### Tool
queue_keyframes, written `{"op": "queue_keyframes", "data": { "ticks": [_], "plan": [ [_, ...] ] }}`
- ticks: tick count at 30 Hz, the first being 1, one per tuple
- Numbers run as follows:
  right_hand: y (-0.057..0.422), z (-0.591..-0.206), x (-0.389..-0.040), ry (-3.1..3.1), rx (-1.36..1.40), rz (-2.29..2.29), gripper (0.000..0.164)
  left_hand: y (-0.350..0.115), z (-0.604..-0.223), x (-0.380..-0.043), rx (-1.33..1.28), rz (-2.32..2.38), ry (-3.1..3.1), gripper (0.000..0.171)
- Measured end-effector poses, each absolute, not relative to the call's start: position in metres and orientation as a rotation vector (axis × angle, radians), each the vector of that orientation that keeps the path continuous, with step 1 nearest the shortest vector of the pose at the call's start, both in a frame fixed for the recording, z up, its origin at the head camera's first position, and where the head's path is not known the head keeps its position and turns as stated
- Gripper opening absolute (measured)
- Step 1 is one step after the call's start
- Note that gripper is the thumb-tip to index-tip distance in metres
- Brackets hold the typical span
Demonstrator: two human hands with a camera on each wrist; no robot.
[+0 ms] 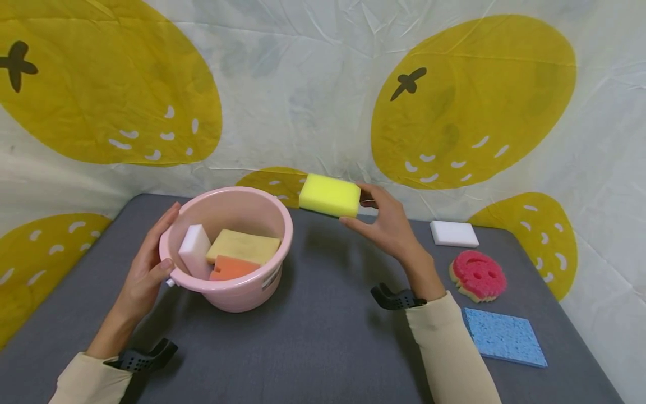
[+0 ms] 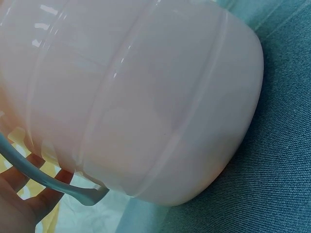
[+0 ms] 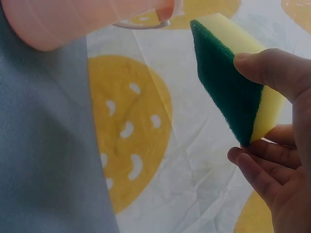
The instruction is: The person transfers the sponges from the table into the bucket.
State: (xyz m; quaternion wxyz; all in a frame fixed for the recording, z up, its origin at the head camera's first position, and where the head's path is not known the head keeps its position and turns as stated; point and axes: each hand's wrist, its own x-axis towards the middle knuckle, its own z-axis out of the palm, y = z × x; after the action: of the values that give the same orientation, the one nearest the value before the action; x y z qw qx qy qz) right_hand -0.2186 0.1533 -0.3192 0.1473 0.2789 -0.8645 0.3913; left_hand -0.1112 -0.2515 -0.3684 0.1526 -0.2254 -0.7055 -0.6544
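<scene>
My right hand (image 1: 386, 221) pinches a yellow sponge (image 1: 330, 194) between thumb and fingers, raised above the table to the right of a pink bucket (image 1: 239, 300). The right wrist view shows a dark green scouring pad (image 3: 223, 85) on the sponge's underside. My left hand (image 1: 143, 269) grips the bucket at its left rim, thumb at the edge and fingers along the outer wall. Inside the bucket lie a white sponge block (image 1: 195, 249), a tan sponge (image 1: 244, 246) and an orange sponge (image 1: 233, 268). The bucket's handle (image 2: 58, 184) passes by the left fingers.
On the right side of the dark grey table (image 1: 323, 348) lie a white block (image 1: 454, 233), a red smiley-face sponge (image 1: 478, 275) and a blue sponge (image 1: 506, 336), one in front of another. A white sheet with yellow fruit prints (image 1: 474, 101) hangs behind the table.
</scene>
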Motion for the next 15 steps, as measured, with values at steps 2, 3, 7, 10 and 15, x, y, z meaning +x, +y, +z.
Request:
{"op": "queue_keyframes", "data": {
  "ticks": [2,3,7,10,15],
  "plan": [
    [0.151,-0.317,-0.218,-2.482,0.812,1.119,0.072,-0.251,-0.368,-0.111,-0.634,-1.878,-2.032,0.072],
    [0.15,-0.317,-0.219,-2.478,0.819,1.117,0.072,-0.251,-0.368,-0.11,-0.633,-1.879,-2.032,0.072],
    [0.145,-0.314,-0.22,-2.462,0.841,1.116,0.072,-0.251,-0.368,-0.111,-0.639,-1.888,-2.023,0.072],
    [0.14,-0.311,-0.22,-2.457,0.864,1.12,0.071,-0.251,-0.367,-0.111,-0.639,-1.895,-2.021,0.072],
    [0.132,-0.307,-0.219,-2.449,0.9,1.127,0.072,-0.251,-0.365,-0.11,-0.615,-1.895,-2.037,0.072]
  ]
}}
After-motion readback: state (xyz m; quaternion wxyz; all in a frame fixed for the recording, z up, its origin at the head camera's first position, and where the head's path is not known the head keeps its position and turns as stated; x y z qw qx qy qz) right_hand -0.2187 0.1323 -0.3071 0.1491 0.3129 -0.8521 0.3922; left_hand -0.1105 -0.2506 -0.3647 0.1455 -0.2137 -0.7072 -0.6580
